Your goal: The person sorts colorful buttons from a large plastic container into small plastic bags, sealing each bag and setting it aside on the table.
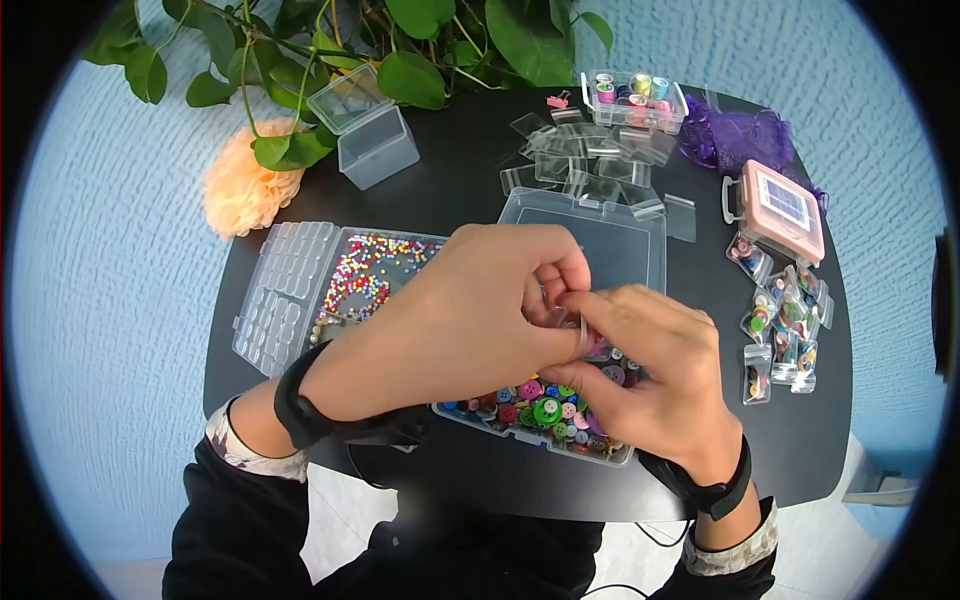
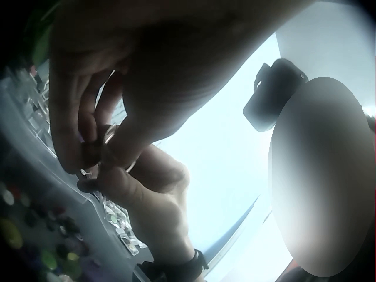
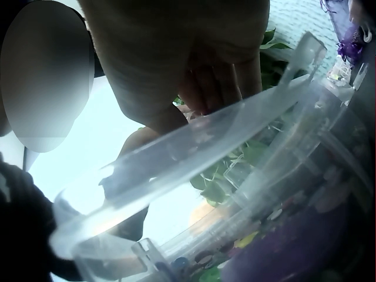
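Together, curled hands [image 1: 660,350] pinching clear, glossy plastic above round, shiny buttons [image 1: 547,411].

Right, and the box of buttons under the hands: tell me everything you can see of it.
The box looks like clear, hard plastic, shallow, with rounded corners and small catches on the near edge. Its clear lid is open, folded back to the far side. Loose buttons of many colours and sizes fill the visible part. It sits slightly askew near the table's front edge. Both hands are above it, hiding its middle; whether either touches it, I can't tell.
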`<move>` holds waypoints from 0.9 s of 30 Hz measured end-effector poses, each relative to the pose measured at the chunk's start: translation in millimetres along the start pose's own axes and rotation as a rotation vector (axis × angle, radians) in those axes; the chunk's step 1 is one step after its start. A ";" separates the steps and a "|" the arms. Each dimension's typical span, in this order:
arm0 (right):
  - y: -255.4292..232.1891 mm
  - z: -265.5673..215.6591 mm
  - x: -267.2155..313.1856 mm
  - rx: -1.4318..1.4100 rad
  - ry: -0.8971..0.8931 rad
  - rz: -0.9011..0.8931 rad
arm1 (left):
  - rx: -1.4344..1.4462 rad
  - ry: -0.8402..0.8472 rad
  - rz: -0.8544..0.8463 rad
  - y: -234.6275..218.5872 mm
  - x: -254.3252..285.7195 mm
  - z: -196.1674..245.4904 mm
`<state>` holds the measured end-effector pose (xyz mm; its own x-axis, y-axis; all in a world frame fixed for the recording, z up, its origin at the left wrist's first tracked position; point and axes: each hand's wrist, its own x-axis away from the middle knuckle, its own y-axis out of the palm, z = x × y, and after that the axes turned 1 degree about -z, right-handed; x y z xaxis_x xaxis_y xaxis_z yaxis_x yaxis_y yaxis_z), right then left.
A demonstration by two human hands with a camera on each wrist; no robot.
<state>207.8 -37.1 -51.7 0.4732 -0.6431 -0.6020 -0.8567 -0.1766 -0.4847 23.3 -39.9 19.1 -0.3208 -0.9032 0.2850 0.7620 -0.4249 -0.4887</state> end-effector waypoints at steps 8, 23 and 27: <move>-2.2 -4.8 -0.8 0.015 0.024 -0.044 | 0.062 0.022 -0.024 -7.4 0.4 -2.2; -7.7 8.9 -5.6 -0.033 0.096 0.277 | -0.505 0.328 -0.020 -13.4 21.4 -28.8; -5.8 5.0 -5.5 -0.013 0.094 0.225 | -0.741 0.476 -0.108 5.1 38.0 -41.4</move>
<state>211.2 -28.9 -48.8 0.2499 -0.7339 -0.6316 -0.9410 -0.0304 -0.3370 -8.3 -78.9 -6.7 -0.6959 -0.7150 0.0679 0.2071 -0.2904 -0.9342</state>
